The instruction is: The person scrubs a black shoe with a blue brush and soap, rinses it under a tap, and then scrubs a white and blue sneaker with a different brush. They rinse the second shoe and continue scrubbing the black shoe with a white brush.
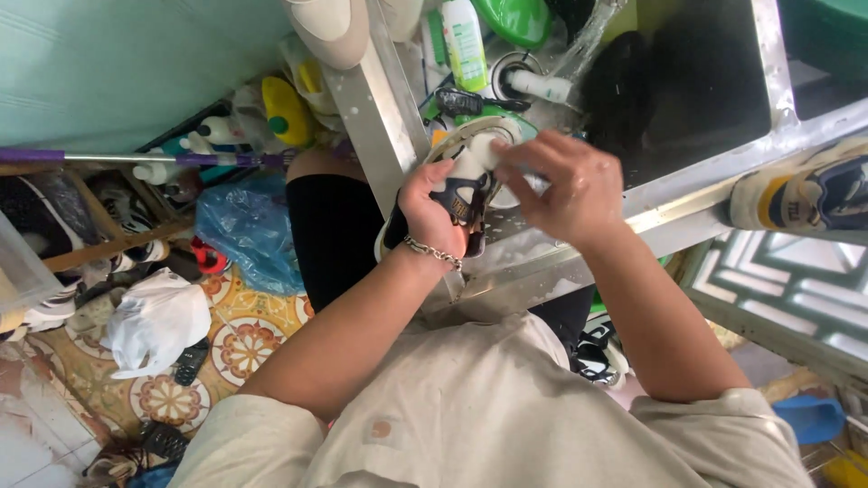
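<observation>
a: where is the shoe (pixel 466 194) held?

b: over the corner of the metal sink (pixel 768 63), with the left hand (pixel 432 212) closed around its dark heel; the right hand (pixel 565 185) is curled over the white toe, and whether a brush or cloth is pinched there cannot be told.

a: what could go wrong?

b: a wet shoe may be dropped if the grip slips, likely into the basin.

a: what is crowded around?

b: bottles (pixel 466 41) behind the tap, another sneaker (pixel 809 190) on the rim, a blue bag (pixel 253 226) and white bag (pixel 155 321) on the floor.
</observation>
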